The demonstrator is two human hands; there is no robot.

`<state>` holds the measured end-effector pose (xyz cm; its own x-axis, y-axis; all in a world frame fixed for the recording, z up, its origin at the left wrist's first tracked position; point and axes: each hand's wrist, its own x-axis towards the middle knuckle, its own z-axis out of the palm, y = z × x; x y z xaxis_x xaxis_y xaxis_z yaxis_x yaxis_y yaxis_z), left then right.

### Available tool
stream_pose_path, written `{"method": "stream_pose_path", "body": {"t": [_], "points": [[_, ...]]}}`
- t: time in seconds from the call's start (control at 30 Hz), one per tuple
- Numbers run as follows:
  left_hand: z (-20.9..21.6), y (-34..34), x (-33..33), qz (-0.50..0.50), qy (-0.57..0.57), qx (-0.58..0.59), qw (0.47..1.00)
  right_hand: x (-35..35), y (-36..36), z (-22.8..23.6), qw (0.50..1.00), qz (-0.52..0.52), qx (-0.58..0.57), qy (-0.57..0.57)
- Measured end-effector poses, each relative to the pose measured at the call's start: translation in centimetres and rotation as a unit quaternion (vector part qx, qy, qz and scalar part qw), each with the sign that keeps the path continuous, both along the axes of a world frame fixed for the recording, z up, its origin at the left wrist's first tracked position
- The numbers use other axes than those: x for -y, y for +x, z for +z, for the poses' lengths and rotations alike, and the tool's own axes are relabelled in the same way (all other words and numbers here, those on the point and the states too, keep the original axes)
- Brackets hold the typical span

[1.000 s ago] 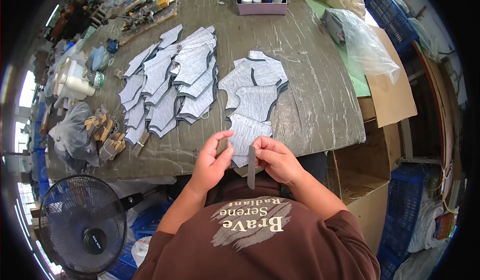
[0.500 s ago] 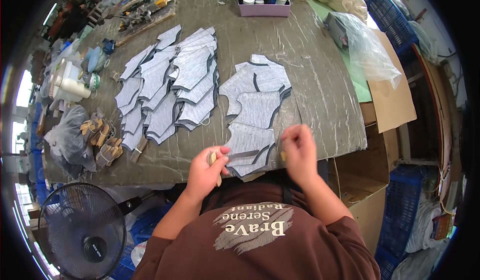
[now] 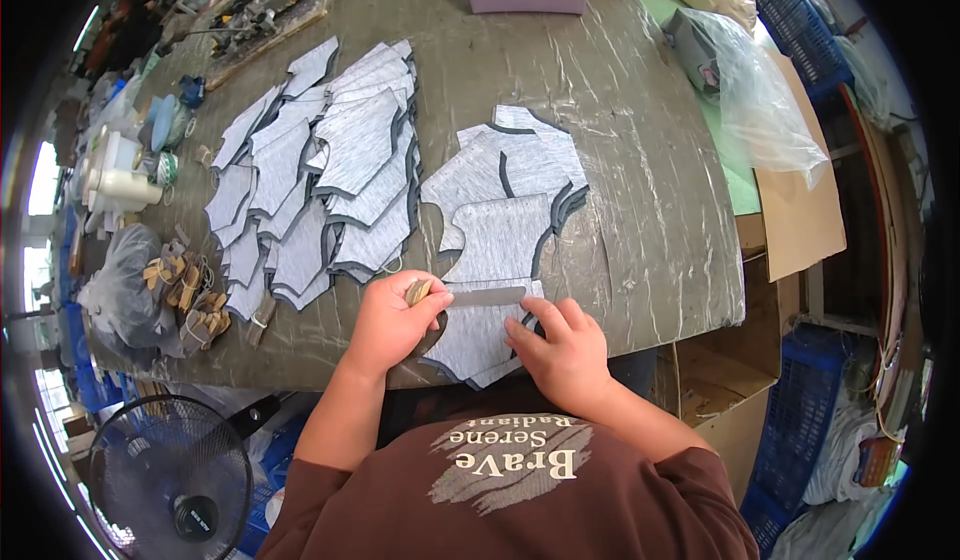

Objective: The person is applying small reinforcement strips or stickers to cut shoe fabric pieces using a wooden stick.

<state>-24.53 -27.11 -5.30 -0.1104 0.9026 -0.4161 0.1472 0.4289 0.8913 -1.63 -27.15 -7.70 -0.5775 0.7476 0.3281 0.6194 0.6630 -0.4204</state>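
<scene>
Where the fabric pieces are spread: a large brown-grey desk is used, its surface creased and shiny; its near edge is faced by a person in a brown shirt.
Left-hand spread: grey fabric pieces with dark edges are laid in overlapping, slanting columns; the left half of the desk is largely taken up by them.
Tall stack at right: blue crates are piled beyond the desk's right edge; an open cardboard box is set between them and the desk.
Black fan: it is placed below the desk's near left edge, its round guard turned upward.
Near stack: similar grey pieces are layered in a line from mid-desk to the near edge; the closest one is reached by the hands.
Far edge: a purple tray is filled with jars; off to the right, a clear plastic bag is draped over cardboard.
Left hand: it is curled tightly, with small tan slips clasped between thumb and fingers.
Right hand: its fingers are bent and lowered to the nearest piece; whether anything is pinched cannot be told.
Grey strip: it is stretched crosswise over the nearest piece, close to that piece's far edge; its left end is met by the left thumb, its right end by the right fingertips.
</scene>
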Motion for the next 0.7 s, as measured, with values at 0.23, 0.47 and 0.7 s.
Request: {"method": "stream_pose_path", "body": {"t": [0.23, 0.47, 0.7], "points": [[0.0, 0.2, -0.6, -0.007, -0.036, -0.011, 0.999, -0.2, 0.2, 0.1, 1.0, 0.002, 0.003, -0.011], [0.1, 0.0, -0.4, 0.021, -0.022, 0.036, 0.999, -0.2, 0.3, 0.4, 0.998, 0.0, -0.019, -0.053], [2.6, 2.4, 2.8, -0.016, -0.044, 0.094, 0.994, -0.2, -0.1, 0.6, 0.913, 0.004, -0.316, -0.258]]}}
